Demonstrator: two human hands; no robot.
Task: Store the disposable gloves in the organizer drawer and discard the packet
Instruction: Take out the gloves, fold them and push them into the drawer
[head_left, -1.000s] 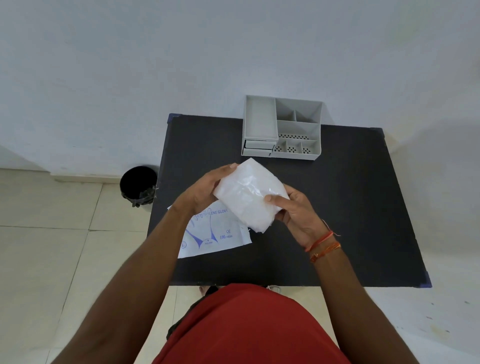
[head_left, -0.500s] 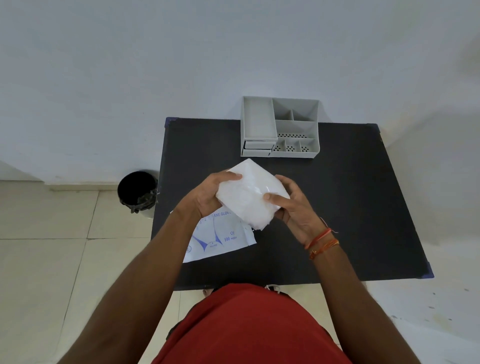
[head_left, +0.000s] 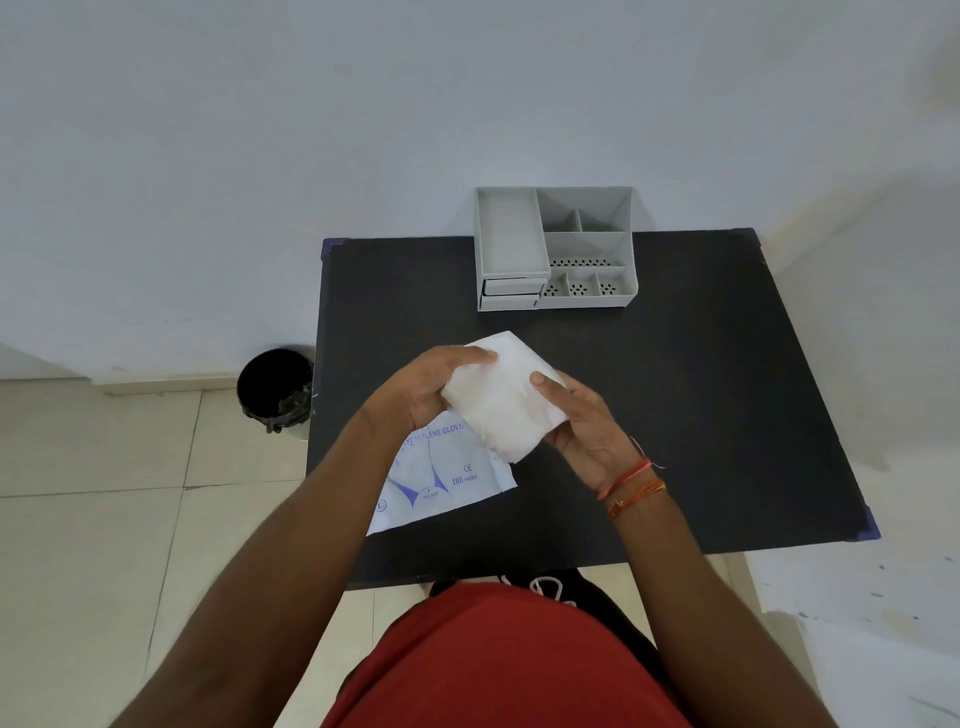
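Against a pale wall stands a black table, rectangular, with blue caps at its visible corners; tiled floor to its left. On the far edge of the table, touching or nearly touching the wall: a grey plastic organizer, one long open compartment on its left, several smaller open compartments on its right, some with perforated floors, and two shallow drawers stacked at the front left, both pushed in. On the near left part of the table, lying flat: an emptied glove packet, white with blue print reading "GLOVE", "CE" and "100", its left corner overhanging the table edge and partly hidden under the left forearm. Above the packet, held clear of the table, near its middle and well apart from the organizer: a folded stack of translucent white disposable gloves. Left hand clasps the stack's left side, fingers curled over its top edge. Right hand supports the right side from beneath, thumb pressed on the upper face; orange and red threads circle that wrist. On the floor just beside the table's left edge: a small round black bin, lined with a dark bag.
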